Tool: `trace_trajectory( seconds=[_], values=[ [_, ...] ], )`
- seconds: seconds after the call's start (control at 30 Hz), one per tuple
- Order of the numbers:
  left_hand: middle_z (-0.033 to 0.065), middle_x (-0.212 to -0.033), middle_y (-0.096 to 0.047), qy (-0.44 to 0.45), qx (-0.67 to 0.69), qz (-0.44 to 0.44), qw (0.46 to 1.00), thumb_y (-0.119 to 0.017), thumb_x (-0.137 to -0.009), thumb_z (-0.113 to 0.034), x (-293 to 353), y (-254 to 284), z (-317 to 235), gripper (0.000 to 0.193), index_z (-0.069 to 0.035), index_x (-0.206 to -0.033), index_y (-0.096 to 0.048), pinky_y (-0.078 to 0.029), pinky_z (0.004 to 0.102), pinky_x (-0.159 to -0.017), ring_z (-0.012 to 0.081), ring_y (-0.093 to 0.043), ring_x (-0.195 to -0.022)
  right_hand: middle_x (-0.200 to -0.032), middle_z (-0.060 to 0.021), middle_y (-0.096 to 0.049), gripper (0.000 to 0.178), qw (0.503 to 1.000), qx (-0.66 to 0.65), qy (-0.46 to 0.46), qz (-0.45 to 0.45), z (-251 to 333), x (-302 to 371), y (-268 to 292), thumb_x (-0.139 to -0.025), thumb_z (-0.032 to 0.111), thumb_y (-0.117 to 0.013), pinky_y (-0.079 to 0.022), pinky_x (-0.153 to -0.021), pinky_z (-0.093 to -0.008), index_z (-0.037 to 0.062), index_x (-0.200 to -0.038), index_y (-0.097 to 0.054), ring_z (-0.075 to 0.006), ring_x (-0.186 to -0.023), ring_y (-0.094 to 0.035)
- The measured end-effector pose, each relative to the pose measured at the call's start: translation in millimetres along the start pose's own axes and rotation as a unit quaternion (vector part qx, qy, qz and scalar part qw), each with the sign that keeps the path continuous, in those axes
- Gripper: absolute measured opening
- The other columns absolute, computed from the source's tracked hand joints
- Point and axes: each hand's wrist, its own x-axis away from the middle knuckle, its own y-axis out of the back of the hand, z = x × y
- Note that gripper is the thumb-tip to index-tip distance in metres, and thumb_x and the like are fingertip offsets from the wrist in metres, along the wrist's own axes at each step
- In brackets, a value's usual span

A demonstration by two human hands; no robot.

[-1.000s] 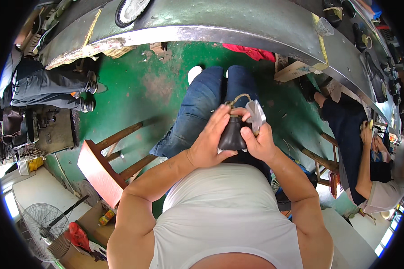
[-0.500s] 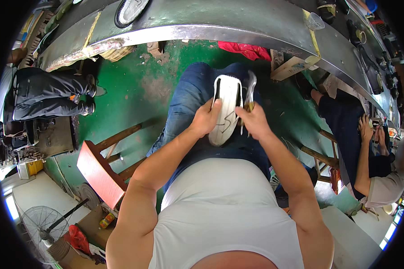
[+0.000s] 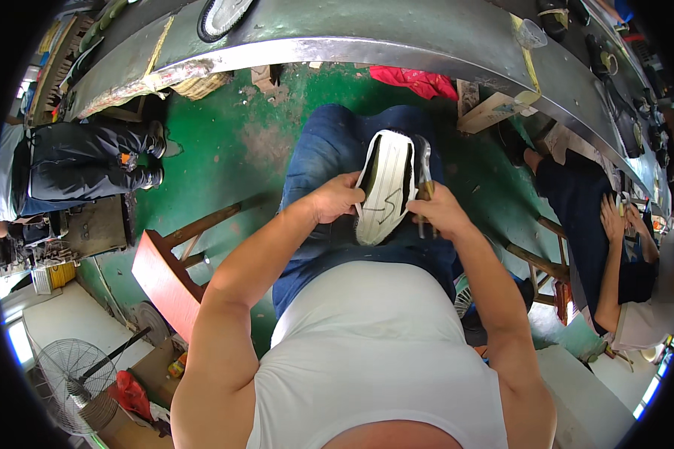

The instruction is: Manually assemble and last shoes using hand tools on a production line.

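Observation:
A white shoe [image 3: 385, 191] rests on my lap, sole side up, toe pointing away. Its white bottom board has a looped dark line near the heel, and dark gaps show along both sides inside the upper's edge. My left hand [image 3: 337, 198] is closed on the left edge, thumb on top. On the other side, my right hand [image 3: 439, 209] pinches the right edge near the heel. The same hand holds a pair of pliers [image 3: 425, 161], its shiny metal head pointing away along the shoe. The fingers partly cover its handles.
A metal-edged workbench [image 3: 337, 52] crosses ahead, with a shoe sole [image 3: 223, 16] on it. A reddish stool [image 3: 165, 273] stands left. Red cloth [image 3: 415, 81] lies under the bench. People work at left and right; a fan [image 3: 75, 385] stands at lower left.
The shoe has shifted slightly right and nearer, tilting a little. My left hand has slid off its top to the left edge. My right hand has moved slightly right with the pliers.

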Motion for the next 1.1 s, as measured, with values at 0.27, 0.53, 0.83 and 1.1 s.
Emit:
trace_trajectory(
  seconds=[0.27, 0.53, 0.83, 1.1],
  values=[
    [0.0236, -0.153, -0.034, -0.102, -0.13, -0.05, 0.985, -0.072, -0.077, -0.007, 3.5, -10.9, 45.7, 0.106, 0.004, -0.156, -0.002, -0.026, 0.0325, -0.117, 0.0272, -0.036, -0.142, -0.104, -0.0175, -0.066, 0.043, 0.935, 0.335, 0.044, 0.104, 25.9, 87.1, 27.5, -0.088, 0.01, -0.063, -0.053, -0.075, -0.0382, -0.003, -0.128, -0.053, -0.033, -0.086, -0.065],
    [0.0272, -0.154, -0.032, -0.112, -0.214, -0.087, 0.967, -0.071, -0.082, -0.011, 0.3, -16.2, 57.4, 0.102, 0.005, -0.155, -0.002, -0.025, 0.0316, -0.118, 0.0291, -0.033, -0.144, -0.109, -0.0246, -0.064, 0.045, 0.755, 0.594, 0.277, -0.005, 47.1, 62.5, 10.3, -0.086, 0.012, -0.063, -0.053, -0.079, -0.0449, -0.0039, -0.127, -0.056, -0.0376, -0.098, -0.065],
    [0.0125, -0.154, -0.037, -0.035, 0.232, -0.169, 0.957, -0.023, -0.106, -0.053, -13.9, -25.6, 67.6, 0.07, -0.004, -0.156, -0.021, -0.032, 0.0427, -0.115, 0.026, -0.039, -0.139, -0.082, -0.0224, -0.068, 0.017, 0.785, 0.574, 0.151, 0.179, 68.7, 32.8, 0.1, -0.086, 0.016, -0.064, -0.053, -0.075, -0.0483, -0.0008, -0.087, -0.065, -0.0403, -0.084, -0.067],
    [0.0247, -0.134, -0.058, -0.154, -0.083, -0.402, 0.899, -0.026, -0.107, -0.046, -48.9, -4.5, 88.7, 0.062, 0.001, -0.139, -0.051, -0.043, 0.0377, -0.104, 0.0351, -0.055, -0.125, -0.089, -0.0224, -0.065, 0.026, 0.846, 0.466, 0.257, 0.04, 8.6, 35.6, -17.7, -0.087, 0.018, -0.063, -0.052, -0.076, -0.0496, 0.0005, -0.105, -0.057, -0.0425, -0.082, -0.064]
  ],
)
